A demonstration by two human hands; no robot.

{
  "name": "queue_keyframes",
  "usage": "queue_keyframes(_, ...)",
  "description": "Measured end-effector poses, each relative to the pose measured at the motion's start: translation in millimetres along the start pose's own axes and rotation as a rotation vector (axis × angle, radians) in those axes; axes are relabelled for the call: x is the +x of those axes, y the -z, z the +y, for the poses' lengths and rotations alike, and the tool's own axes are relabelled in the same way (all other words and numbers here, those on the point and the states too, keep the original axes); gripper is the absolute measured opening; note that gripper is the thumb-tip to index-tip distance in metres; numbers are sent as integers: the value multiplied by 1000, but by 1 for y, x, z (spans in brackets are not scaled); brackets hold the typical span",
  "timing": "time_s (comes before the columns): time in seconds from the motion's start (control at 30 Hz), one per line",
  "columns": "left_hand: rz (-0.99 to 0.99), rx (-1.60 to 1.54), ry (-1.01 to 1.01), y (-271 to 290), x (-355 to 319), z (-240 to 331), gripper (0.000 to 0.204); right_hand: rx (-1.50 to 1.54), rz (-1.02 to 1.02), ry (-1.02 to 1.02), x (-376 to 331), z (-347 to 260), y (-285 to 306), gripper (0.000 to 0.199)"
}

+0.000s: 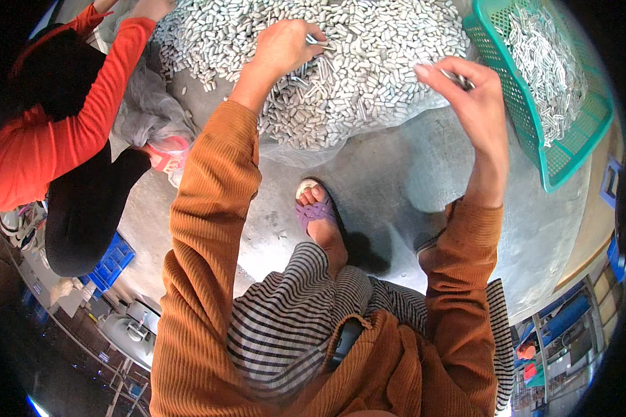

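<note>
A wide heap of small silvery, capsule-shaped metal pieces [375, 76] lies spread on a translucent sheet. Over the middle of it is my left hand [279, 50], its fingers pinched on a small slim metal piece [316, 40]. Just below that hand, several slimmer pieces [320, 73] lie among the rounder ones. My right hand [476, 90] hovers at the heap's right edge, near the green basket. Its fingers are curled round a few slim metal pieces [460, 80], partly hidden by the fingers.
A green plastic basket [532, 125] at the right holds many slim metal pieces [546, 69]. At the left a co-worker in a red sleeve [83, 135] reaches toward the heap, beside bunched netting [146, 104]. My sandalled foot [320, 212] rests on the grey floor [382, 167]. A blue crate [111, 263] stands lower left.
</note>
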State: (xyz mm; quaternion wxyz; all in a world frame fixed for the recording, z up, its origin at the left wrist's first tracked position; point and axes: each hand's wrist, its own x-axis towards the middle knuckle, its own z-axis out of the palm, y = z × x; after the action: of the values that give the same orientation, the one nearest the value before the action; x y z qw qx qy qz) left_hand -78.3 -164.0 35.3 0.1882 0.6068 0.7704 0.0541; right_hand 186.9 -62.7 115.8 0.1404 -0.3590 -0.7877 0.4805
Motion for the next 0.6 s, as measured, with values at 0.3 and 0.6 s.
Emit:
queue_keyframes(0.3, 71, -159, 64, 15, -14, -18, 23, -714, -120, 0, -51, -63, 23, 18)
queue_keyframes(0.6, 31, -241, -74, 3, -6, 14, 21, -158, -349, 721, -69, -164, 48, 18)
